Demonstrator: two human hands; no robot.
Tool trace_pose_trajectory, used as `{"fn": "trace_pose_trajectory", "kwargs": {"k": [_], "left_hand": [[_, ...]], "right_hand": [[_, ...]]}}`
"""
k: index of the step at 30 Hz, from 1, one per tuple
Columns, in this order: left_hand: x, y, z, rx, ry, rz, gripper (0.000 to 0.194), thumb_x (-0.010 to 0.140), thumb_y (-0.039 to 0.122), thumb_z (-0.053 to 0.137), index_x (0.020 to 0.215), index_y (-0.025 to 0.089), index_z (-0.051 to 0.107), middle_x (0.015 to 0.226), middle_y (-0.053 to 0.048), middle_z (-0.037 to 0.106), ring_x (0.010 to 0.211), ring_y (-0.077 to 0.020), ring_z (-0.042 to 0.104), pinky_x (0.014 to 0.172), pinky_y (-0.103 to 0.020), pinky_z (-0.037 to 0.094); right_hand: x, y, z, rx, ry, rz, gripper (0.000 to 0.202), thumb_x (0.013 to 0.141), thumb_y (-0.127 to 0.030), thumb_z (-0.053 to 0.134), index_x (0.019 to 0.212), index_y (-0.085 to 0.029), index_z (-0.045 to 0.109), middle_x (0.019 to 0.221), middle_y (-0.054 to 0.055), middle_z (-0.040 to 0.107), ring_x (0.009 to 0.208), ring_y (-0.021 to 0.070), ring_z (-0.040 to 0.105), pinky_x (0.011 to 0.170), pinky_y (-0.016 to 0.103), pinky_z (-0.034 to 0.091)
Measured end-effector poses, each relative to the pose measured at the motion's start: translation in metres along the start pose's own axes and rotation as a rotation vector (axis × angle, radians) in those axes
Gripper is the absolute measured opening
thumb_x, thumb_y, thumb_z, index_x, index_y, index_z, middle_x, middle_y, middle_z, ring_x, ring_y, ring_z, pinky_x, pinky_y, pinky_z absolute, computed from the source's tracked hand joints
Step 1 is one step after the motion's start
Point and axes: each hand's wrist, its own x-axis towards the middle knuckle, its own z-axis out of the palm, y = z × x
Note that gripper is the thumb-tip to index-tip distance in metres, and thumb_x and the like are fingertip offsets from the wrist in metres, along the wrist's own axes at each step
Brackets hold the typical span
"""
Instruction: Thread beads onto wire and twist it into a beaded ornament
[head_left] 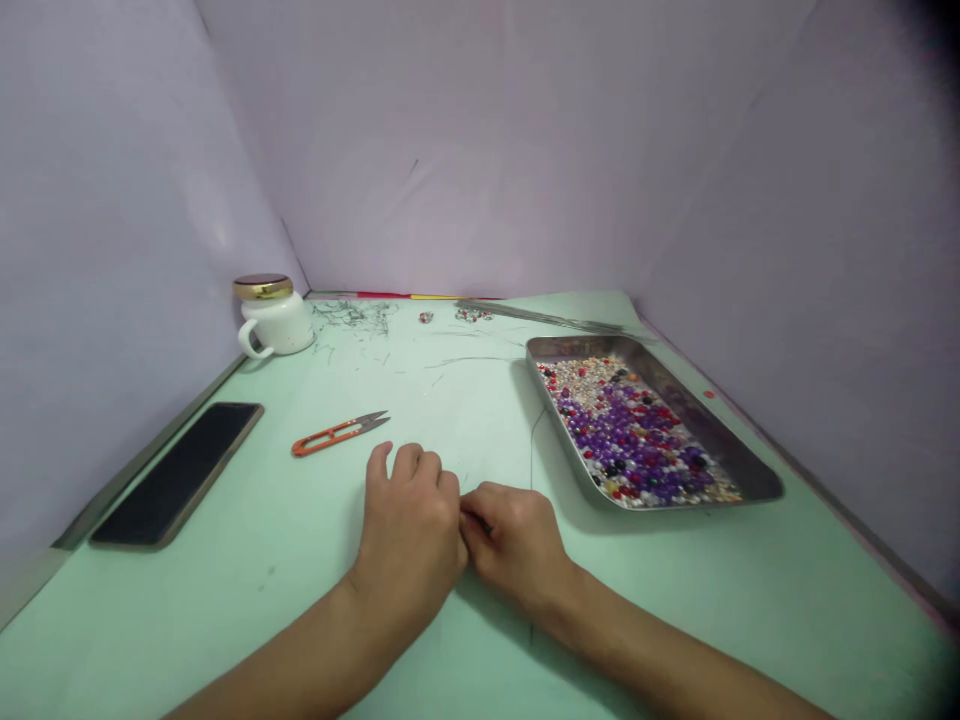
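Note:
My left hand point(412, 525) and my right hand point(517, 540) meet over the light green table point(300, 610), fingertips together. Both are closed, with the backs of the hands hiding whatever is pinched between them. A thin dark wire point(532, 460) shows on the table beyond my right hand and again below its wrist; whether it is held cannot be made out. Orange thread snips point(330, 437) lie just beyond my left hand, blades pointing right. To the right stands a metal tray point(761, 480) holding purple, red, black, white and gold beads point(637, 440).
A dark phone point(180, 475) lies at the left edge. Behind it stands a white mug point(281, 322) with a gold lid point(262, 287). Wire scraps point(352, 317), small beaded pieces point(474, 314) and a bundle of wires point(547, 318) lie along the back. Pale walls enclose the table.

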Motion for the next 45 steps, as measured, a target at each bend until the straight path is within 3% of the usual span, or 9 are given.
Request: {"fn": "trace_pose_trajectory", "kwargs": {"k": [7, 13, 18, 22, 27, 30, 34, 40, 45], "left_hand": [[0.002, -0.015, 0.006, -0.432, 0.049, -0.018, 0.018, 0.072, 0.007, 0.042, 0.065, 0.016, 0.055, 0.076, -0.004, 0.055, 0.078, -0.0184, 0.047, 0.07, -0.035, 0.039], [0.002, -0.02, 0.005, -0.395, 0.248, 0.06, 0.02, 0.073, 0.008, 0.043, 0.065, 0.017, 0.059, 0.082, -0.006, 0.054, 0.082, -0.0202, 0.045, 0.074, -0.038, 0.038], [-0.002, -0.015, 0.009, -0.341, 0.288, 0.054, 0.02, 0.074, 0.008, 0.044, 0.067, 0.018, 0.06, 0.072, -0.004, 0.055, 0.071, -0.0174, 0.046, 0.067, -0.034, 0.038], [-0.004, -0.011, 0.013, -0.433, 0.228, 0.035, 0.021, 0.077, 0.011, 0.04, 0.067, 0.016, 0.057, 0.068, -0.004, 0.056, 0.065, -0.0155, 0.048, 0.062, -0.03, 0.038], [-0.002, -0.009, 0.009, -0.688, 0.102, -0.169, 0.02, 0.079, 0.015, 0.04, 0.061, 0.016, 0.05, 0.062, 0.0, 0.052, 0.058, -0.0117, 0.047, 0.055, -0.024, 0.038], [-0.003, -0.006, 0.004, -0.756, 0.115, -0.19, 0.021, 0.078, 0.015, 0.041, 0.059, 0.017, 0.049, 0.06, 0.001, 0.051, 0.057, -0.011, 0.048, 0.054, -0.023, 0.038], [-0.004, -0.005, 0.0, -0.823, 0.181, -0.142, 0.021, 0.079, 0.017, 0.041, 0.061, 0.016, 0.053, 0.065, -0.001, 0.054, 0.061, -0.0121, 0.05, 0.059, -0.023, 0.04], [0.004, -0.015, -0.004, -0.922, 0.071, -0.342, 0.018, 0.075, 0.022, 0.048, 0.059, 0.016, 0.054, 0.059, 0.001, 0.056, 0.057, -0.0113, 0.05, 0.056, -0.021, 0.04], [0.007, -0.019, -0.006, -0.918, 0.071, -0.37, 0.017, 0.073, 0.022, 0.049, 0.059, 0.016, 0.056, 0.061, 0.001, 0.058, 0.059, -0.011, 0.05, 0.057, -0.021, 0.04]], "right_hand": [[0.003, 0.003, -0.002, 0.358, -0.041, 0.146, 0.021, 0.075, -0.024, 0.05, 0.06, -0.017, 0.062, 0.054, -0.001, 0.059, 0.051, 0.0108, 0.049, 0.049, 0.021, 0.032], [0.005, 0.004, -0.003, 0.444, -0.021, 0.216, 0.02, 0.074, -0.028, 0.052, 0.061, -0.017, 0.063, 0.054, -0.001, 0.059, 0.051, 0.0113, 0.048, 0.049, 0.022, 0.034], [0.005, 0.005, -0.003, 0.44, 0.0, 0.22, 0.021, 0.074, -0.029, 0.052, 0.062, -0.017, 0.064, 0.055, 0.0, 0.059, 0.052, 0.0112, 0.048, 0.05, 0.022, 0.035], [0.005, 0.004, -0.004, 0.48, 0.02, 0.233, 0.02, 0.073, -0.026, 0.051, 0.061, -0.016, 0.064, 0.055, 0.0, 0.059, 0.052, 0.0111, 0.047, 0.05, 0.022, 0.034], [0.01, 0.002, -0.009, 0.82, -0.031, 0.423, 0.016, 0.068, -0.026, 0.056, 0.058, -0.014, 0.061, 0.049, -0.001, 0.053, 0.048, 0.0093, 0.043, 0.047, 0.021, 0.034], [0.013, 0.003, -0.01, 1.07, -0.024, 0.497, 0.018, 0.065, -0.029, 0.06, 0.057, -0.013, 0.059, 0.047, -0.002, 0.052, 0.044, 0.0076, 0.041, 0.046, 0.021, 0.034], [0.014, 0.004, -0.01, 1.28, -0.022, 0.476, 0.025, 0.063, -0.037, 0.064, 0.056, -0.013, 0.058, 0.048, -0.002, 0.052, 0.043, 0.0066, 0.042, 0.045, 0.021, 0.034], [0.014, 0.004, -0.011, 1.246, -0.116, 0.466, 0.026, 0.062, -0.038, 0.066, 0.06, -0.013, 0.062, 0.05, -0.001, 0.055, 0.046, 0.0078, 0.046, 0.047, 0.022, 0.038], [0.013, 0.005, -0.012, 1.19, -0.164, 0.437, 0.023, 0.064, -0.034, 0.066, 0.058, -0.012, 0.063, 0.049, -0.001, 0.056, 0.046, 0.0075, 0.046, 0.049, 0.022, 0.038]]}}
